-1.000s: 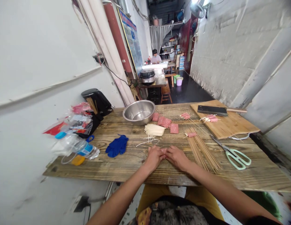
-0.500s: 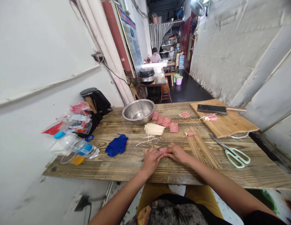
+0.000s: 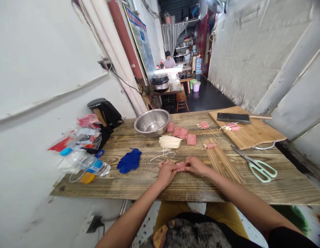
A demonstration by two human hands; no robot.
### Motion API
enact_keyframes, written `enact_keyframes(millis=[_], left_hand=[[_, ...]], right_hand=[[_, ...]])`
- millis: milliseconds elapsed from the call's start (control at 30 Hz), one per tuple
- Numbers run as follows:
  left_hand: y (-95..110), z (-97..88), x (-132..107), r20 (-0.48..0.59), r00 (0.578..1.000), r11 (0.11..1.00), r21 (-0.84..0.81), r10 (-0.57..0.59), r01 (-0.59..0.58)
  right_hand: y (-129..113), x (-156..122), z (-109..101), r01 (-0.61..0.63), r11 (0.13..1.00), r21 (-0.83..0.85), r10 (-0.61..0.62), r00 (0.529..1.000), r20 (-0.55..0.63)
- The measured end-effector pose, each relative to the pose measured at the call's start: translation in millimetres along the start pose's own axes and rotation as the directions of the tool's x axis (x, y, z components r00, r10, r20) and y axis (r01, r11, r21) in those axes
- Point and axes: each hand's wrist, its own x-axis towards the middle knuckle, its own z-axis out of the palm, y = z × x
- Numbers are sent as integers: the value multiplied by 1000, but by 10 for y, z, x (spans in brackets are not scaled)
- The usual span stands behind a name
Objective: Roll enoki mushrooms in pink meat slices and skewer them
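Between my two hands, close to the table's front edge, is a pink meat slice [image 3: 180,165], partly covered by fingers. My left hand [image 3: 166,173] is closed on its left end, and my right hand [image 3: 194,166] pinches its right end. What lies inside the slice is hidden. Just beyond my hands lies a bunch of enoki mushrooms [image 3: 170,141] with a few loose stems. Several square meat slices [image 3: 180,133] lie behind it. Right of my right hand, bamboo skewers [image 3: 224,163] are spread out, with a meat roll [image 3: 210,146] over their far ends.
A steel bowl [image 3: 152,123] stands at the back. Scissors [image 3: 260,168], a cutting board [image 3: 263,134] and a cleaver [image 3: 233,118] are on the right. At left are blue gloves [image 3: 129,160], a water bottle [image 3: 94,165] and plastic bags. A person [image 3: 169,61] sits far back.
The view has shifted slightly. Both hands stay at the same spot on the meat slice, whose pink top shows a little more between the fingers.
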Motion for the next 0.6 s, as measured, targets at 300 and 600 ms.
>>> enact_keyframes(millis=[300, 600], left_hand=[[23, -38, 80, 81, 992, 995, -3, -96, 96], [51, -71, 104, 130, 986, 994, 24, -107, 105]], right_hand=[[-115, -12, -50, 50, 962, -267, -30, 996, 78], [-300, -137, 74, 154, 847, -509, -164, 986, 26]])
